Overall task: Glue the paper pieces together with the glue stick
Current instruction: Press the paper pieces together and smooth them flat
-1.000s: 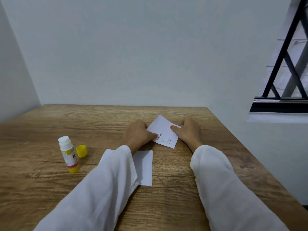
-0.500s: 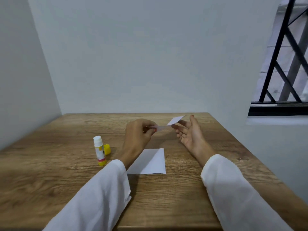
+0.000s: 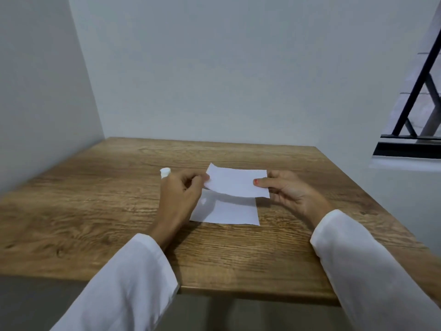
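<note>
Head view: upper paper piece [image 3: 236, 182] held just above the lower paper piece [image 3: 226, 211], which lies flat on the surface [image 3: 95, 211] — long axis left-right, spanning both hands. Left hand [image 3: 181, 192] pinches its left edge, right hand [image 3: 284, 187] pinches the right edge, thumb on top. Glue stick [image 3: 165, 172] stands just behind the left hand — mostly hidden. Likely aligning before pressing down.

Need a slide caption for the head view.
Both hands, left hand and right hand, hold one paper piece above a second sheet on the table.
</note>
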